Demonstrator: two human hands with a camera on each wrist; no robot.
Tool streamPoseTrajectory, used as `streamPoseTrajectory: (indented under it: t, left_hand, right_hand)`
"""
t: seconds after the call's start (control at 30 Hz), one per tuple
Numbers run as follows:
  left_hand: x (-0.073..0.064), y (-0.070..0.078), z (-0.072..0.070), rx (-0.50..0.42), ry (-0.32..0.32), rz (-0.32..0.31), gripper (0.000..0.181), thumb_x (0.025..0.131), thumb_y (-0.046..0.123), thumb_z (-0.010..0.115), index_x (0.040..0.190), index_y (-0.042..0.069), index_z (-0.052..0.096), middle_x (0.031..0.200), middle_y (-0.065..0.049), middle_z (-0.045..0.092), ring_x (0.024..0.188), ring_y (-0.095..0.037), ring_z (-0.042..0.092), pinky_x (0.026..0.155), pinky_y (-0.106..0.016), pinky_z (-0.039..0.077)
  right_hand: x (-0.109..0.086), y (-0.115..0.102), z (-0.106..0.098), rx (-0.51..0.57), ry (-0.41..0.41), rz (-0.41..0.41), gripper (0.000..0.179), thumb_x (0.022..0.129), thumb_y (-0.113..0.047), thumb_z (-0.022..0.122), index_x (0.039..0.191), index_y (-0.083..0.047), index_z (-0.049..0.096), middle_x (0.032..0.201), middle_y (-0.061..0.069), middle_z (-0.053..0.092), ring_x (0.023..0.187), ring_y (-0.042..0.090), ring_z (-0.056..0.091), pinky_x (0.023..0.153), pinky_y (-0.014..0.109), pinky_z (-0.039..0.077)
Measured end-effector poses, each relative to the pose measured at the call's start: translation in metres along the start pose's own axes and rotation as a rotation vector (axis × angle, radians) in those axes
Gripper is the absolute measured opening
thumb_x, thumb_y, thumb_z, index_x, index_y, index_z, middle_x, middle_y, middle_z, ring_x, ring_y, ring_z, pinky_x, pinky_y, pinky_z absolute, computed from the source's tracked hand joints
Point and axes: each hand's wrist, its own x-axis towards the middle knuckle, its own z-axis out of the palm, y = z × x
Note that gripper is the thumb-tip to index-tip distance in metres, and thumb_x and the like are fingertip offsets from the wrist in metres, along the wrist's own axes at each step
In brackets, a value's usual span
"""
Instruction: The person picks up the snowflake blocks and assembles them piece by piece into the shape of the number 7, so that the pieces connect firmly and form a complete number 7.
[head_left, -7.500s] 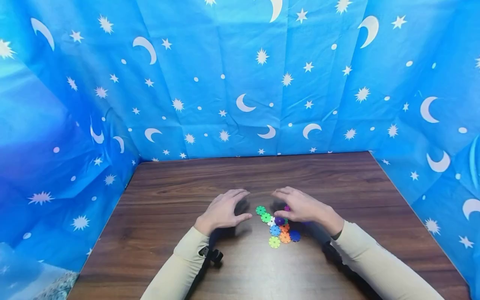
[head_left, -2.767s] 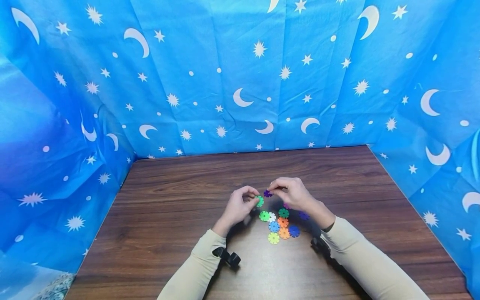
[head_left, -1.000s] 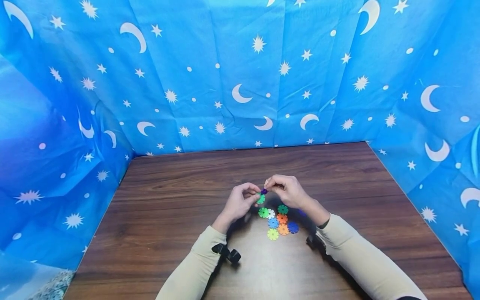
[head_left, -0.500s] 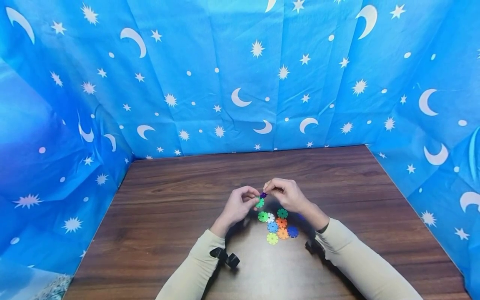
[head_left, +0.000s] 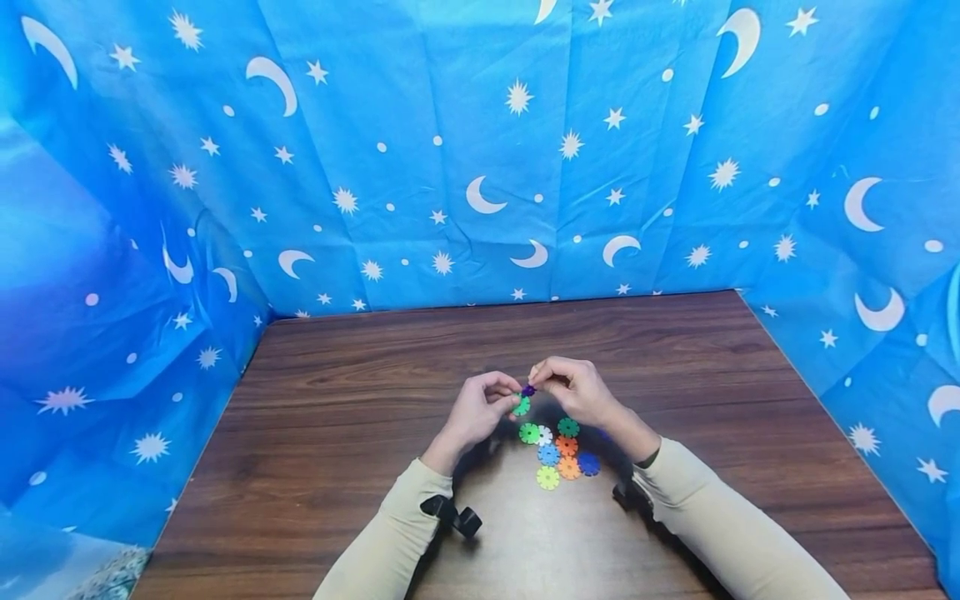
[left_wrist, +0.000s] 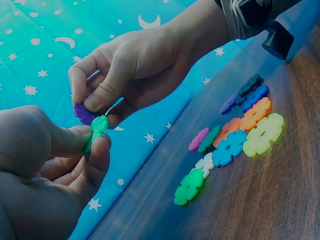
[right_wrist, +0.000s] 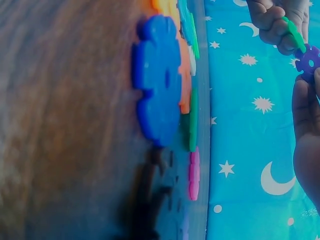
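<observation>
My left hand [head_left: 472, 410] pinches a green notched plastic disc [head_left: 522, 407] between thumb and fingers, above the table. Opposite it, my right hand [head_left: 579, 392] pinches a purple notched disc [head_left: 528, 390]. In the left wrist view the purple disc [left_wrist: 84, 115] meets the edge of the green disc [left_wrist: 99, 126], and the two stand at an angle to each other. The right wrist view has the purple disc [right_wrist: 308, 63] touching the green one's lower end; how deep the notches engage cannot be told. Fingers cover part of both discs.
Loose discs lie on the wooden table [head_left: 360, 392] below the hands: light green [head_left: 529, 433], white [head_left: 544, 435], light blue [head_left: 548, 454], yellow-green [head_left: 547, 477], orange [head_left: 568, 467], dark green [head_left: 568, 427], dark blue [head_left: 589, 464] and pink [left_wrist: 199, 139]. A blue star-and-moon cloth [head_left: 420, 208] hangs behind.
At first both hands were spread over the table without discs. Later the left held the green disc and the right the purple one, apart; these were then brought together and have stayed touching.
</observation>
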Motion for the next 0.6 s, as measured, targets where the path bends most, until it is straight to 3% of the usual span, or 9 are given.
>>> streamPoseTrajectory:
  t: [0.2,0.37,0.6]
  left_hand:
    - [0.000,0.002,-0.001,-0.026,0.011,-0.021,0.010,0.089,-0.010,0.062,0.099,-0.011,0.064,0.090,-0.029,0.065,0.084,-0.059,0.059,0.077,-0.064,0.051]
    - [0.004,-0.006,-0.002,-0.031,0.014,-0.048,0.011,0.088,-0.011,0.062,0.098,-0.010,0.064,0.087,-0.023,0.066,0.077,-0.046,0.064,0.079,-0.065,0.051]
    - [0.010,-0.022,-0.001,-0.074,0.028,-0.037,0.011,0.088,-0.009,0.063,0.098,-0.007,0.065,0.084,-0.013,0.067,0.073,-0.038,0.065,0.076,-0.063,0.053]
  right_hand:
    - [0.001,-0.002,0.000,0.015,-0.002,0.021,0.016,0.079,0.023,0.063,0.079,0.007,0.065,0.084,0.022,0.069,0.076,0.032,0.068,0.065,0.024,0.058]
    - [0.000,-0.001,0.003,0.024,0.007,0.008,0.017,0.079,0.024,0.062,0.080,0.007,0.065,0.084,0.022,0.068,0.076,0.031,0.067,0.063,0.024,0.057]
    - [-0.010,0.025,0.008,0.078,0.028,0.022,0.020,0.082,0.020,0.063,0.083,0.001,0.066,0.087,0.018,0.069,0.079,0.024,0.067,0.066,0.023,0.057]
